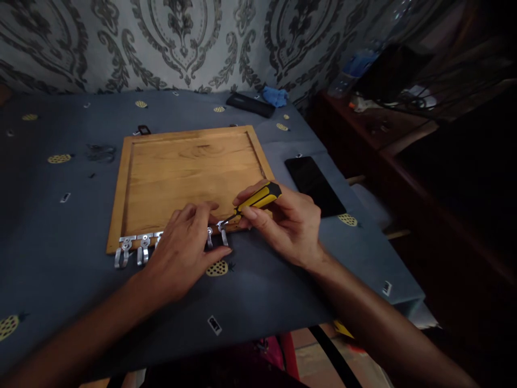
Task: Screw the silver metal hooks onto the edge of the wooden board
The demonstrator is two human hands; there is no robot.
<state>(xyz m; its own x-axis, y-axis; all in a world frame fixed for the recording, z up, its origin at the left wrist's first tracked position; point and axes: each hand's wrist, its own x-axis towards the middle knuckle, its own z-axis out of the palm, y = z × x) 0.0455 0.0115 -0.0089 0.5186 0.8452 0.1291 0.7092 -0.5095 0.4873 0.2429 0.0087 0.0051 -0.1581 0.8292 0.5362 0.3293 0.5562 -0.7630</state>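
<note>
A yellow-black screwdriver (258,200) slants toward silvery hooks (144,249) (in a row) edging the framed wooden board (189,175).

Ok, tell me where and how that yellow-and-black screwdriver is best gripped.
Grip the screwdriver by its thick handle, probably best from the right: it slants, handle up and to the right, its thin shaft running down to the rightmost metal hook. The left hand crowds the other side. The right hand holds the handle between thumb and fingers.
</note>
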